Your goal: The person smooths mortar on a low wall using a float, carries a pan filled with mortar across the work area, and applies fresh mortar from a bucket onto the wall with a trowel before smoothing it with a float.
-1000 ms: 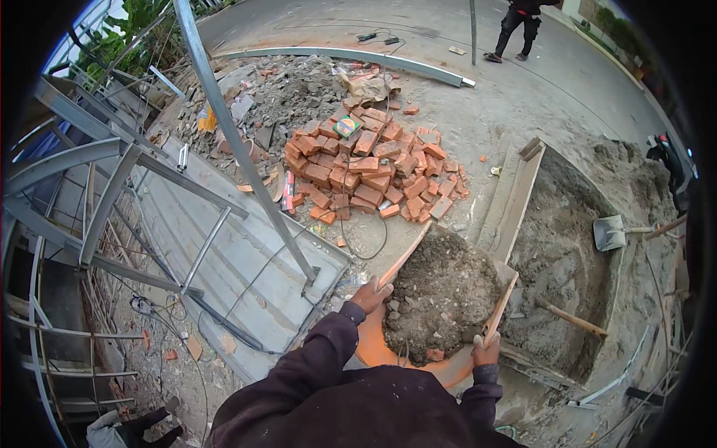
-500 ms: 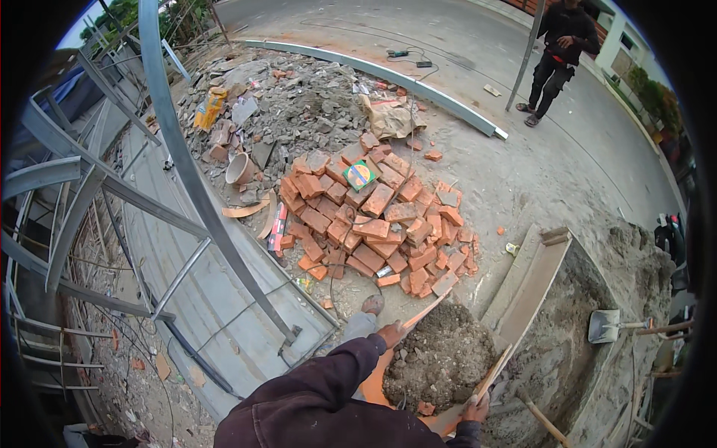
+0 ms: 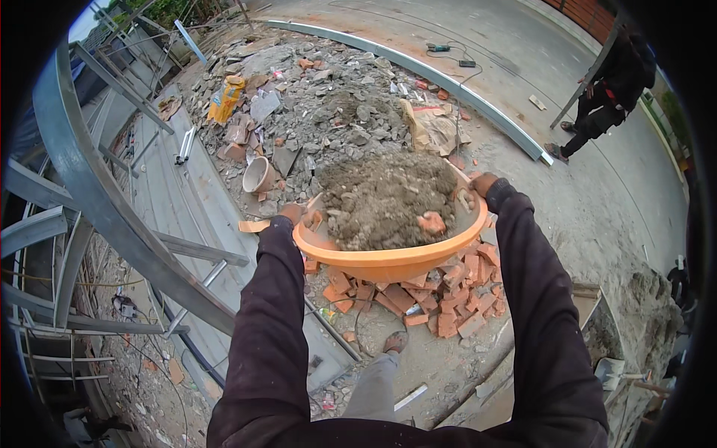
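An orange basin (image 3: 388, 257) is raised at arm's length above the pile of red bricks (image 3: 459, 299), against the backdrop of grey rubble (image 3: 340, 108). It holds a heap of grey-brown mixed debris (image 3: 373, 194) with a reddish chunk on top. My left hand (image 3: 291, 211) is closed on the basin's left rim, and my right hand (image 3: 482, 184) grips its far right rim. My foot stands on dusty ground below.
Steel frames (image 3: 104, 175) and grey sheets line the left. A long metal beam (image 3: 485, 101) borders the road. Someone in dark clothes (image 3: 612, 104) stands by a pole at upper right. A mortar trough (image 3: 597, 317) and shovel (image 3: 609, 373) lie lower right.
The basin has risen and moved forward and up from beside the trough to over the bricks, held in both hands. The person by the road has turned and bent over.
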`<state>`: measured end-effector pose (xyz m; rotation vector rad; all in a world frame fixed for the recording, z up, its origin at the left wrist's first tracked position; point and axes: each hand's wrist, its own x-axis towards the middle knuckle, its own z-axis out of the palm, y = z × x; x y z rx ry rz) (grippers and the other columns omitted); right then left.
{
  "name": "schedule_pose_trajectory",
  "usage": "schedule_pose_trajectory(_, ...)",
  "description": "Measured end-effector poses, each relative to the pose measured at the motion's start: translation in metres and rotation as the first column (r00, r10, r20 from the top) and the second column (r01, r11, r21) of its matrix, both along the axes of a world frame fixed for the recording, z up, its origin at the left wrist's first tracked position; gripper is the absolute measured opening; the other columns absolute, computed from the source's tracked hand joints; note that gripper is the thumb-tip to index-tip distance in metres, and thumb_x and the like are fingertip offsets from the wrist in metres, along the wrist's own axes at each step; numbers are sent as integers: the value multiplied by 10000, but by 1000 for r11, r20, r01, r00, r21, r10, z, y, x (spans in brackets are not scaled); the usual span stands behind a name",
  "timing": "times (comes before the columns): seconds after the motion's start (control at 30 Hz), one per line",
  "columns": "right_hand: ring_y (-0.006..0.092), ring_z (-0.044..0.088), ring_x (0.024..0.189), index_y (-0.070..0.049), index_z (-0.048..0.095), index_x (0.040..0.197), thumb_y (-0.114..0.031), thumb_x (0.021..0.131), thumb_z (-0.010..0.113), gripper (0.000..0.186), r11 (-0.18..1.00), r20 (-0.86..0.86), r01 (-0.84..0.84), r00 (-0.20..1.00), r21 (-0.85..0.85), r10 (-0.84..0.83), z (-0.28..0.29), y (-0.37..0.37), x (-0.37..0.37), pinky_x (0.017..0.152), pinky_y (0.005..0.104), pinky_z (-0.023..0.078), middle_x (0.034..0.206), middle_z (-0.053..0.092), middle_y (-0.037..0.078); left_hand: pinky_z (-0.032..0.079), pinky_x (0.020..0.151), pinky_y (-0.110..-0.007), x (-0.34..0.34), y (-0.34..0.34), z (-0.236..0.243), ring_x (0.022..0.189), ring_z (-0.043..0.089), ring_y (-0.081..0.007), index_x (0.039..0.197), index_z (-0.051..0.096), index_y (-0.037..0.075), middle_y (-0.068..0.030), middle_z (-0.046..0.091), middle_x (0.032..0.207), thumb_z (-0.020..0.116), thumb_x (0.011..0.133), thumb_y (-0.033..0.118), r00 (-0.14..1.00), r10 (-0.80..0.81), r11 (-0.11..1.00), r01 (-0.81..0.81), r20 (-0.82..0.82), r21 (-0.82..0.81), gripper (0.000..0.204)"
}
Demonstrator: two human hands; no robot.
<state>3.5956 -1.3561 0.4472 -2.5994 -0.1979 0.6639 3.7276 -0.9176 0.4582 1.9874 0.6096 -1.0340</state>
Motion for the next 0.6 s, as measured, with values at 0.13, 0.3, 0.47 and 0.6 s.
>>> schedule_pose_trajectory(0.13,247,546,875,-73,596,919,-219,743,468,261,796,-137,-115,990,-595,42,-9,-15,60,750,338,427,989,552,119,417,724,-376,36,-1,-25,811,548,-305,941,565,33,-191,564,874,407,799,272,349,-927,361,737,135,572,320)
schedule_pose_trajectory(0.3,259,573,776,-46,613,850,-170,753,443,232,849,-159,-40,986,-527,-52,-19,7,-51,650,323,459,846,595,113,419,655,-323,-40,-17,-34,670,551,-199,857,579,-25,-132,586,763,492,777,269,828,-453,891,425,330,158,317)
schedule_pose_trajectory(0.47,192,541,566,-4,545,799,-179,778,420,216,307,-300,846,458,436,-837,-6,58,-208,498,321,443,650,538,104,409,530,-255,-129,-17,-31,579,500,-143,927,522,-54,-67,544,700,459,767,110,879,-55,852,288,473,-437,238)
schedule_pose_trajectory(0.6,162,462,428,-10,477,978,-100,801,408,210,-337,-539,779,1,528,-842,15,90,-312,397,306,427,604,498,92,383,471,-223,-185,-40,-19,586,481,-95,1001,489,-1,-39,511,709,506,743,61,979,17,623,147,202,-768,266)
